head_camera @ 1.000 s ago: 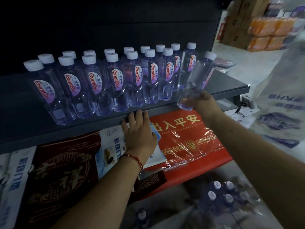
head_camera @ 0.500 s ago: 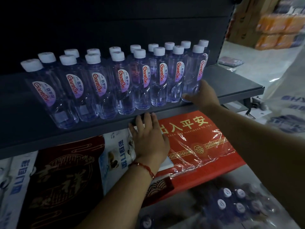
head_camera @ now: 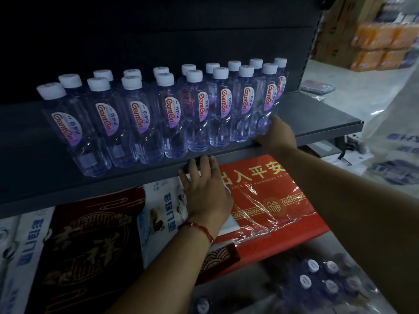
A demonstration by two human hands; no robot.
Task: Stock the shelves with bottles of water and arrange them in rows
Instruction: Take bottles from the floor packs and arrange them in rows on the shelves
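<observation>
Two rows of clear water bottles with white caps and purple-red labels stand on the dark shelf (head_camera: 317, 123). The rightmost front bottle (head_camera: 267, 103) stands upright at the row's end, and my right hand (head_camera: 277, 134) wraps its base from the right. Under the shelf's front lip lies my left hand (head_camera: 207, 196), flat on packaged goods, fingers apart, holding nothing. A red string circles that wrist.
The lower shelf holds a red plastic-wrapped mat (head_camera: 272, 200), a dark red mat (head_camera: 90, 245) and white packages (head_camera: 158, 214). A shrink-wrapped pack of bottles (head_camera: 322, 282) sits on the floor at lower right. Cartons and orange packs (head_camera: 381, 41) are stacked at the back right.
My right hand brought a tilted bottle from the air down onto the shelf, at the right end of the front row, and now stays at its base. My left hand barely moved.
</observation>
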